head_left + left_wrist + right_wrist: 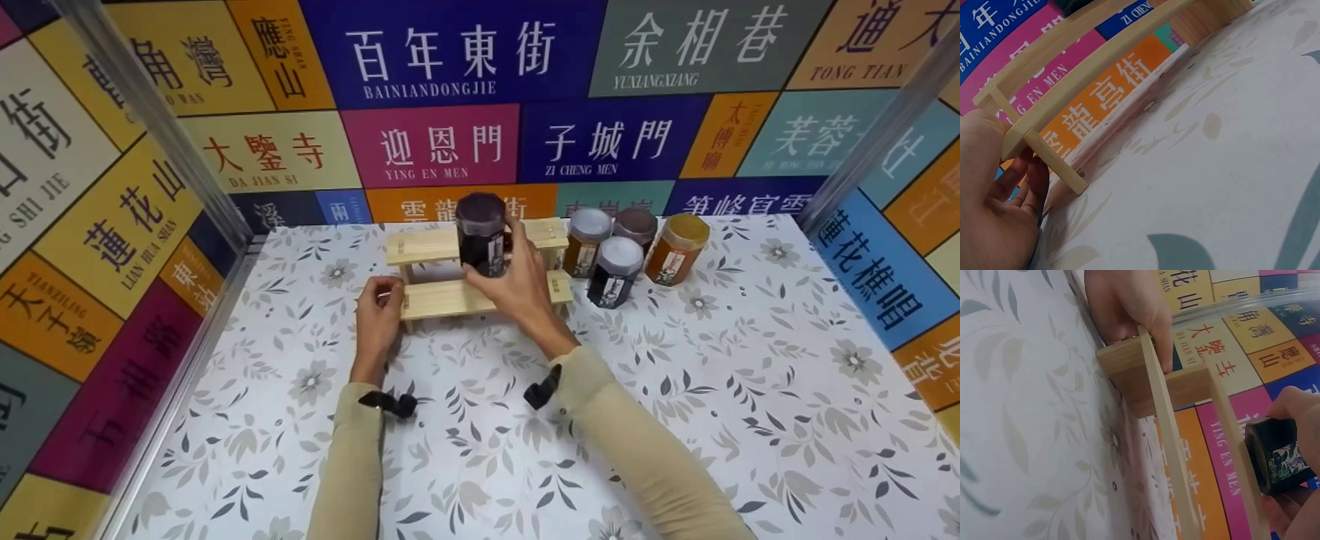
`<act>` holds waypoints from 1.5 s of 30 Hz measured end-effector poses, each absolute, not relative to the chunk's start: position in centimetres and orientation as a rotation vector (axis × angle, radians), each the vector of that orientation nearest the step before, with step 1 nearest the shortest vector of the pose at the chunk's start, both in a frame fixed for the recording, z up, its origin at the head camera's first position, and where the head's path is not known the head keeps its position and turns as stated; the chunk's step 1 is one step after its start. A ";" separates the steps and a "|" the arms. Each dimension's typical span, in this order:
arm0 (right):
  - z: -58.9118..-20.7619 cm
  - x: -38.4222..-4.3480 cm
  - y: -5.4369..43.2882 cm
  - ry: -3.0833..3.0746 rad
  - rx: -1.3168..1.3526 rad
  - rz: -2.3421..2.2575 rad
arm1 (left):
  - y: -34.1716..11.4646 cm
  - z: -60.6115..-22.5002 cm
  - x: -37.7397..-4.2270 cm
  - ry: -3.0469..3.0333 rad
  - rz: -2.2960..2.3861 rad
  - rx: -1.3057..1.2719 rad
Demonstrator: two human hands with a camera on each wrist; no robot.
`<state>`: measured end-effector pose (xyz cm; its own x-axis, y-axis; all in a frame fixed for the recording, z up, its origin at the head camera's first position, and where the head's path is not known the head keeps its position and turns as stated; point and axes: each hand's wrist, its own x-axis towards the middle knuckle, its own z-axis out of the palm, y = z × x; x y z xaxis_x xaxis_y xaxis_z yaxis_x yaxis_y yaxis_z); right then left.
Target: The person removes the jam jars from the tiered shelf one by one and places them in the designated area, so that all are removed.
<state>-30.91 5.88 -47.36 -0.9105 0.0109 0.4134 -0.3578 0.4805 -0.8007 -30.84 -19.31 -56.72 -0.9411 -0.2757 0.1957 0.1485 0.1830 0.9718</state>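
A small two-tier wooden stand (450, 298) stands on the patterned cloth. At its left end my left hand (379, 319) grips the lower shelf, thumb above and fingers curled beneath, as the left wrist view (1002, 185) shows. My right hand (517, 281) holds a dark jar (480, 225) with a purple-brown lid and a white label, thumb and fingers on opposite sides. The jar is upright at the upper shelf (427, 246); in the right wrist view the jar's base (1261, 458) is right at that shelf's edge.
Right of the stand is a group of lidded jars: an amber one (676, 251), a silver-lidded dark one (615, 274), a silver-lidded brown one (586, 244) and a brown-lidded one (636, 225) behind. Panels with printed signs (431, 146) enclose the table at the back and sides.
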 end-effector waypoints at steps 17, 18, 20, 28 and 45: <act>-46.6 -27.2 17.8 -2.151 0.207 1.515 | -19.4 -56.7 -30.9 -2.119 -1.824 0.130; -46.4 -27.1 18.6 -2.147 0.187 1.511 | -19.4 -56.8 -31.0 -2.117 -1.826 0.128; -46.1 -26.9 20.2 -2.144 0.130 1.498 | -19.4 -56.8 -31.0 -2.112 -1.831 0.128; -45.9 -26.7 26.3 -2.108 -0.086 1.452 | -19.3 -56.7 -30.9 -2.113 -1.844 0.117; -50.2 -27.4 32.8 -2.361 -0.225 1.296 | -19.2 -56.7 -31.1 -2.094 -1.840 0.118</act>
<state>-27.38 32.78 -50.16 -0.8919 0.3424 0.2954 -0.0653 0.5489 -0.8334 -31.05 -19.17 -56.74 -0.9354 -0.2885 0.2044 0.1656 0.1534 0.9742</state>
